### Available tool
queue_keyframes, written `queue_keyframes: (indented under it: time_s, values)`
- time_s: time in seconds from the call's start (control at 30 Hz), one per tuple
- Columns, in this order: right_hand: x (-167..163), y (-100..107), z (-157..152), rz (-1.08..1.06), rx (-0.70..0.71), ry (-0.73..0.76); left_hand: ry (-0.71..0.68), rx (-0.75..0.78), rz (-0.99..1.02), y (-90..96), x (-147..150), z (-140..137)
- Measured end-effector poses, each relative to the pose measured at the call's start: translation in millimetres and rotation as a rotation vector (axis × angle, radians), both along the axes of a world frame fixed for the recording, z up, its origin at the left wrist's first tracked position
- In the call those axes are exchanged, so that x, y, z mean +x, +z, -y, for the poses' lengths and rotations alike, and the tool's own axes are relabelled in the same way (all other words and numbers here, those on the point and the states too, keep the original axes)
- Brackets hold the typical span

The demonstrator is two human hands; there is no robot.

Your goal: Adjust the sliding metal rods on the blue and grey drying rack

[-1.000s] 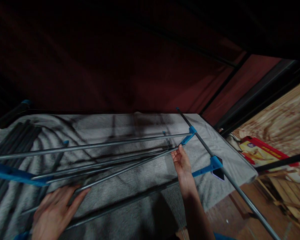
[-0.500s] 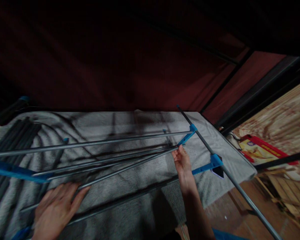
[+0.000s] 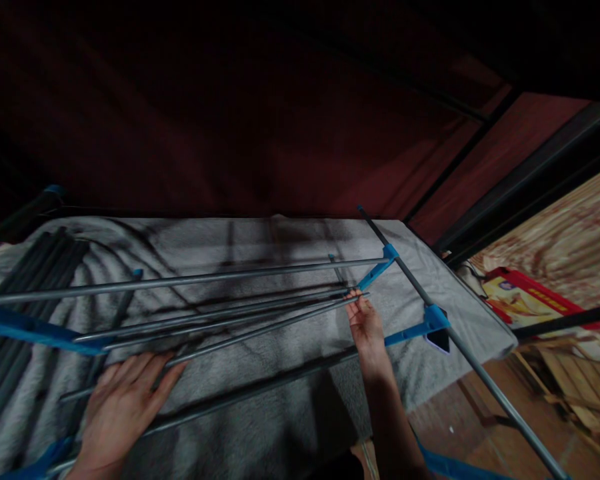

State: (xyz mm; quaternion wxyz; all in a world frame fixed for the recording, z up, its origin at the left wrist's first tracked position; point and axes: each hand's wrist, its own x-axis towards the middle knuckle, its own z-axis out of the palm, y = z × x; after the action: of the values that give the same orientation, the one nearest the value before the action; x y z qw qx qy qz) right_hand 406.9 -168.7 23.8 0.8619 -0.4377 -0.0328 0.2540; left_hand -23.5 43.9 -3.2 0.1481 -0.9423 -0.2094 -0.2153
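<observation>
A loose grey metal tube (image 3: 260,333) runs between my hands, tilted above a blanket-covered surface. My left hand (image 3: 127,403) wraps over the tube near its left end, which pokes out past the fingers. My right hand (image 3: 366,323), palm upturned, supports the other end with fingertips and thumb, beside the upper right blue plastic bracket (image 3: 376,272). Two further tubes lie just behind the held one, and a longer tube (image 3: 220,276) spans from the left blue bracket (image 3: 40,335) to the upper right bracket. A lower blue bracket (image 3: 423,327) joins the slanting right pole (image 3: 485,380).
Several dark tubes (image 3: 35,287) lie bundled on the grey blanket (image 3: 300,240) at left. A phone (image 3: 438,340) rests by the lower right bracket. At right are a red and yellow box (image 3: 527,293) and a wooden slatted piece (image 3: 575,383). Dark red fabric hangs behind.
Both hands still hold the tube. Its left end and my left hand have shifted right and slightly up in view; the right end sits a little lower against the bracket. The view moved slightly.
</observation>
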Motion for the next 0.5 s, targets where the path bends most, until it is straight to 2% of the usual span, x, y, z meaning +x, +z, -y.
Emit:
queue_keyframes:
  time_s: [0.2,0.37,0.43,0.5]
  values:
    - [-5.9,-12.9,3.1,-0.055,-0.096,-0.053,-0.003,-0.008,0.015,11.9,7.3,3.1]
    - [-6.6,-21.5,4.6,-0.067,-0.107,-0.045,-0.005,-0.013,0.035,14.8,9.3,1.8]
    - [-6.4,-23.4,5.1,-0.055,-0.107,-0.015,0.010,-0.059,0.045,13.6,9.4,1.8]
    - [-6.8,-24.8,5.4,-0.050,-0.103,-0.006,0.046,-0.184,0.090,11.7,9.5,2.5]
